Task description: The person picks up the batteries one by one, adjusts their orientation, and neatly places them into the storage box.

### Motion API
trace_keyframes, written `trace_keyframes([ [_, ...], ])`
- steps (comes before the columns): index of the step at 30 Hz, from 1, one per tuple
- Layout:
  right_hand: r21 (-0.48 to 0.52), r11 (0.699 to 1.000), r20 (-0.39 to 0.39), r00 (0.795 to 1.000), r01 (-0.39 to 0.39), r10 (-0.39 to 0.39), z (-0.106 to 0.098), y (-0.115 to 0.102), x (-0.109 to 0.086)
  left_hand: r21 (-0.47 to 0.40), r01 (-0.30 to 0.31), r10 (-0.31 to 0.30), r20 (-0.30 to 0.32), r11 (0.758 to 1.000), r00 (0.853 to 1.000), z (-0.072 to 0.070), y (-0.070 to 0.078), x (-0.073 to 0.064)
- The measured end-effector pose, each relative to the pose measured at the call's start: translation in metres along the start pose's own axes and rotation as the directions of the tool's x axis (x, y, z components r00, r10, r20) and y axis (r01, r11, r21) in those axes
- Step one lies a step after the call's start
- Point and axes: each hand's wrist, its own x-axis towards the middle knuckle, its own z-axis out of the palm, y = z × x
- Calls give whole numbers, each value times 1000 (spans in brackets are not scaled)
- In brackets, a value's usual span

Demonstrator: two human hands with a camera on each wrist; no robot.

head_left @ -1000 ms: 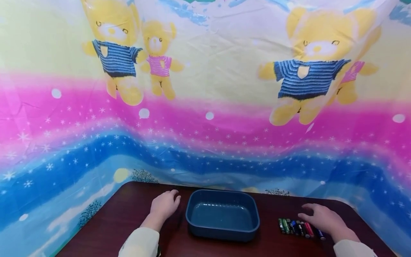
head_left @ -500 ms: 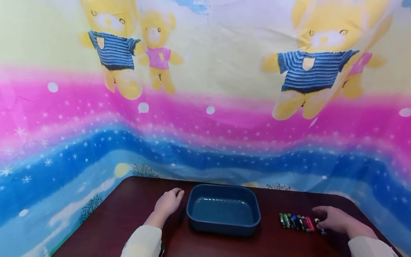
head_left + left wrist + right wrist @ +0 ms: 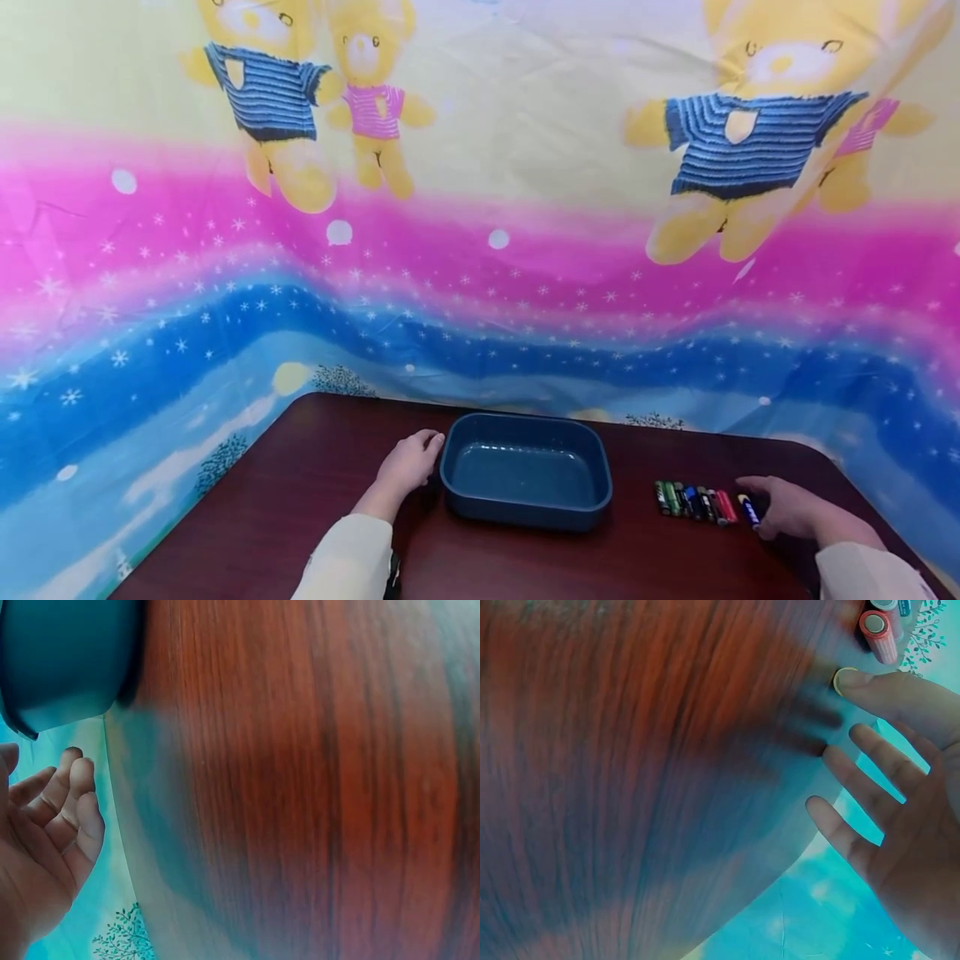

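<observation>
In the head view a dark blue rectangular bin [image 3: 527, 515] stands mid-table, its inside bare. Close to its left side is my left hand [image 3: 405, 462]; the left wrist view shows loosely bent fingers [image 3: 90, 817] apart from the bin wall [image 3: 67, 667]. My right hand [image 3: 791, 508] is over a dark blue battery [image 3: 749, 512] lying at the right end of a row. Its thumb touches that battery's end [image 3: 840, 681] in the right wrist view, other fingers spread. The index finger's contact is hidden. Several green, black, blue and red batteries [image 3: 692, 502] lie side by side, left of it.
Under everything is a dark red-brown wooden table [image 3: 300, 517] with rounded back corners. A patterned cloth [image 3: 480, 292] with bears and snowflakes hangs right behind its back edge.
My right hand has moved right, onto the dark blue battery at the row's end. My left hand has drawn nearer to the bin. The head view has tilted down.
</observation>
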Motion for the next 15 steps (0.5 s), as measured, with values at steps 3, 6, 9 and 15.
trace_keyframes([
  [3,-3,1000,0,1000,8,-8,0,1,0,-5,-4,4,-9,1000,1000,0,3,0],
  [6,-2,1000,-2,1000,11,-11,-1,2,1,-9,2,-2,-8,1000,1000,-1,5,0],
  [9,1,1000,-4,1000,2,-2,-1,2,3,-23,13,-13,-9,1000,1000,-1,6,1],
  [15,-22,1000,-16,1000,-1,1,1,2,5,-147,30,-35,-31,989,999,2,4,3],
])
